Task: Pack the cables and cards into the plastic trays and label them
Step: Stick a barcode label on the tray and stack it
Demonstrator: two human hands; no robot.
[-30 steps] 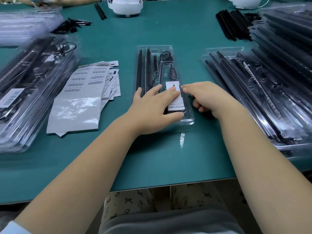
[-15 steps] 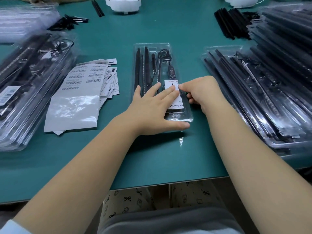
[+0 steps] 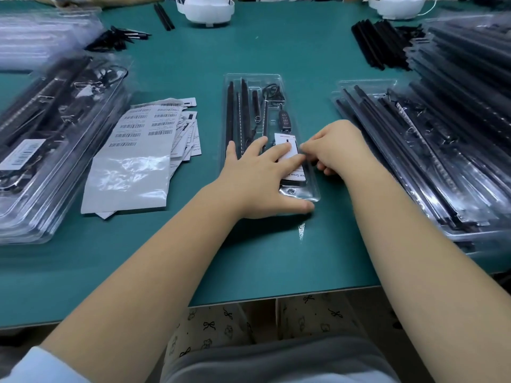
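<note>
A clear plastic tray [image 3: 251, 78] lies lengthwise in the middle of the green table. It holds long black strips [image 3: 229, 111], a coiled cable [image 3: 272, 91], a small black controller [image 3: 285, 121] and a white card [image 3: 284, 139]. My left hand [image 3: 257, 178] lies flat on the tray's near half, its straight fingers pressing on the card. My right hand [image 3: 337, 147] is curled at the tray's right edge, with its index fingertip at the card's right side. Its thumb is hidden.
Barcode label sheets [image 3: 132, 161] lie left of the tray over a pile of white cards. Stacks of filled trays stand at the left [image 3: 55, 134] and right [image 3: 414, 147]. Loose black strips [image 3: 378, 42] and a white device [image 3: 206, 8] sit at the back.
My right hand has slid a little farther up the tray's right edge, level with the card. My left hand stays flat on the tray.
</note>
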